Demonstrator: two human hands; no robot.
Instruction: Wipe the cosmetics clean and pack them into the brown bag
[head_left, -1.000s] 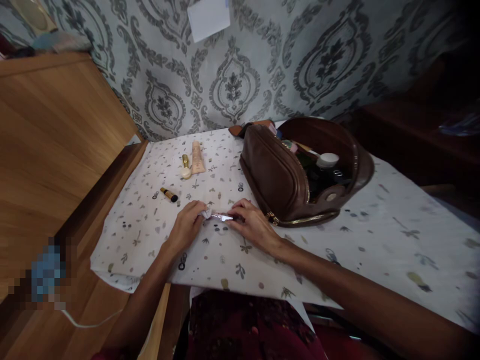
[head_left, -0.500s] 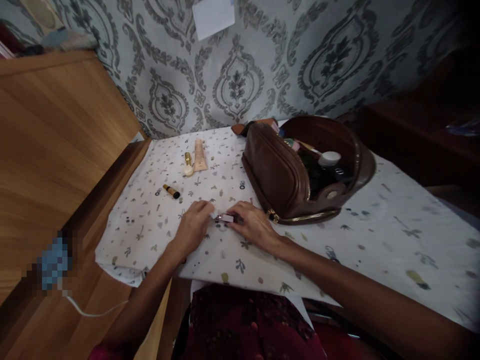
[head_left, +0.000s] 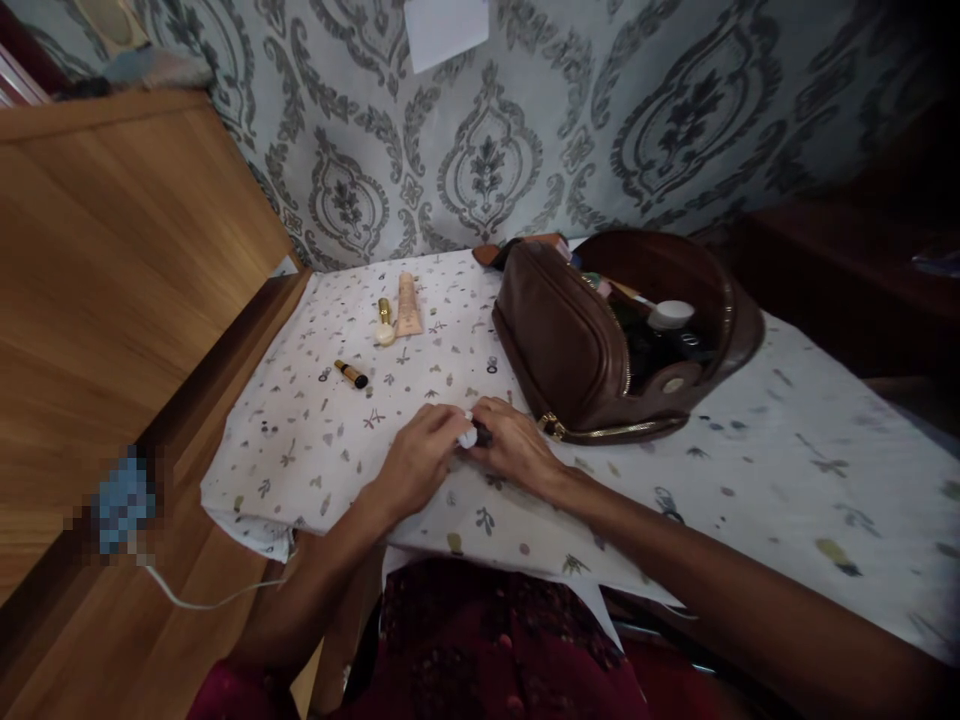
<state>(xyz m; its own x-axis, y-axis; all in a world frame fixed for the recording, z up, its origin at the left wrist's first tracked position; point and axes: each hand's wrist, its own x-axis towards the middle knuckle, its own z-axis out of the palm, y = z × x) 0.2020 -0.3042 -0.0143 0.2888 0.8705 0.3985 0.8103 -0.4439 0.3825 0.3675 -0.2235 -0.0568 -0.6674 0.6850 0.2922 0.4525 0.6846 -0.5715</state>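
Observation:
Near the front of the table my left hand (head_left: 426,455) is closed, pinching a small white tissue-like piece (head_left: 468,437). My right hand (head_left: 517,446) is closed round a small cosmetic tube with a dark end (head_left: 482,434). The white piece meets the tube between my fingertips, which hide most of both. To the left lies a black-and-gold tube (head_left: 351,374). Farther back are a peach squeeze tube (head_left: 409,305), a small gold tube (head_left: 384,310) and a round cream-coloured piece (head_left: 385,334).
A brown makeup bag (head_left: 559,335) stands open right of my hands, with a white-lidded jar (head_left: 671,315) and other items inside. A patterned white cloth (head_left: 300,450) covers the table. A wooden cabinet (head_left: 127,210) borders the left side, and a patterned wall (head_left: 487,150) the back.
My left hand has moved right, bringing the white piece over the tube's light end, which showed between my hands before. The two hands are closer together, and the view has shifted slightly.

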